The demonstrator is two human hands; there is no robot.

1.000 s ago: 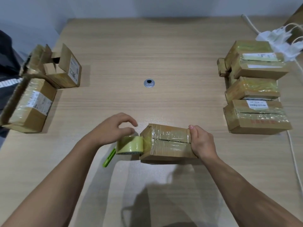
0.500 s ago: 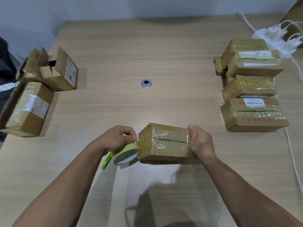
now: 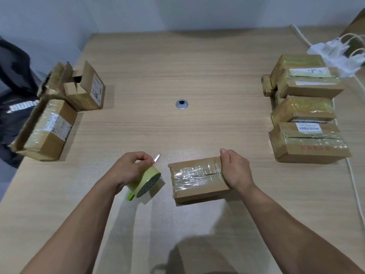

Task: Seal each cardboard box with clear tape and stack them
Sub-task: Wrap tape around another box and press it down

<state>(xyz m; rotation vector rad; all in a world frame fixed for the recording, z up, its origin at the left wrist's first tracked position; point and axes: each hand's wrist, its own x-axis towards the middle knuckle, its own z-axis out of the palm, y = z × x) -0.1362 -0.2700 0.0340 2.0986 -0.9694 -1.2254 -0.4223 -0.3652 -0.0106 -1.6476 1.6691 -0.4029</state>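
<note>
A small cardboard box lies flat on the table in front of me, with shiny clear tape across its top seam. My right hand grips its right end, thumb on the far edge. My left hand holds a greenish tape roll just left of the box, apart from it. A short free end of tape sticks up from my fingertips. A green handle pokes out below the roll.
Several taped boxes sit stacked and grouped at the right edge. Two open boxes stand at the left edge. A metal grommet is in the table's middle. White cables and plugs lie at the far right.
The tape roll has come away from the box's left end and moved left, its free end now loose. The box has gone from tilted up to lying flat.
</note>
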